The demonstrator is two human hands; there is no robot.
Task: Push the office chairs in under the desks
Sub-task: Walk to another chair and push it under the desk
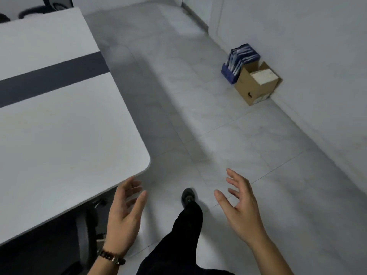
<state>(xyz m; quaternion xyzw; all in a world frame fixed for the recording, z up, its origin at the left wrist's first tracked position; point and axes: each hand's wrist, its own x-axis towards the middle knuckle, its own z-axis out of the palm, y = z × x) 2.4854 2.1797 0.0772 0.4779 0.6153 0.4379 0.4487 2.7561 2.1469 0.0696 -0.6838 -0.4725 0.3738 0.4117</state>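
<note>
A white desk (59, 126) with a dark stripe across it fills the left side. Under its near edge sits a dark office chair (85, 231), mostly hidden by the desktop. Tops of two more dark chairs (33, 11) show beyond the desk's far edge. My left hand (125, 213), with a bead bracelet at the wrist, hovers open just right of the desk's rounded corner and touches nothing. My right hand (240, 205) is held open over the floor, fingers spread, also empty.
Grey tiled floor (198, 116) runs between the desk and the wall on the right. A cardboard box (256, 86) and a blue file holder (236, 62) stand against that wall. My dark trouser leg and shoe (188, 197) step forward between my hands.
</note>
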